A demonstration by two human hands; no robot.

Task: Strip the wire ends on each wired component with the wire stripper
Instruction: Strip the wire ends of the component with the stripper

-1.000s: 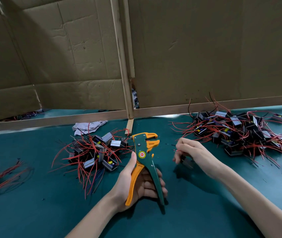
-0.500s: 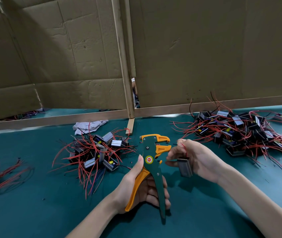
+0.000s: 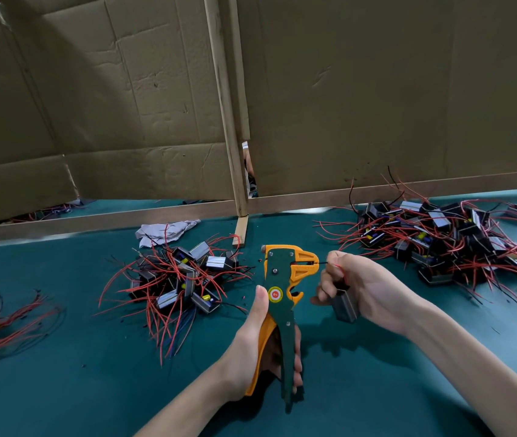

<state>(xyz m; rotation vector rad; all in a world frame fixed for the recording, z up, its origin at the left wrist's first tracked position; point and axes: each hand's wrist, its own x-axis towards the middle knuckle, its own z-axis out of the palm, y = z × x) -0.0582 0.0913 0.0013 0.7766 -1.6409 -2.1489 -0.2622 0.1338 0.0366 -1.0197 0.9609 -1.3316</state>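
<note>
Left hand gripped the wire stripper; at three o'clock, right hand clutched a wired component, pinching its wire.

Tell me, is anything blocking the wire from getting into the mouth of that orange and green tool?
Nothing visible does. The right hand pinches the wire, and its end reaches the orange head of the wire stripper. The left hand grips the handles lower down, clear of the head.

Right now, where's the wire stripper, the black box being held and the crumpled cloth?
wire stripper (image 3: 275, 294): head view, on its round sticker.
black box being held (image 3: 344, 305): head view, on its front face.
crumpled cloth (image 3: 164, 231): head view, on its middle folds.
</note>
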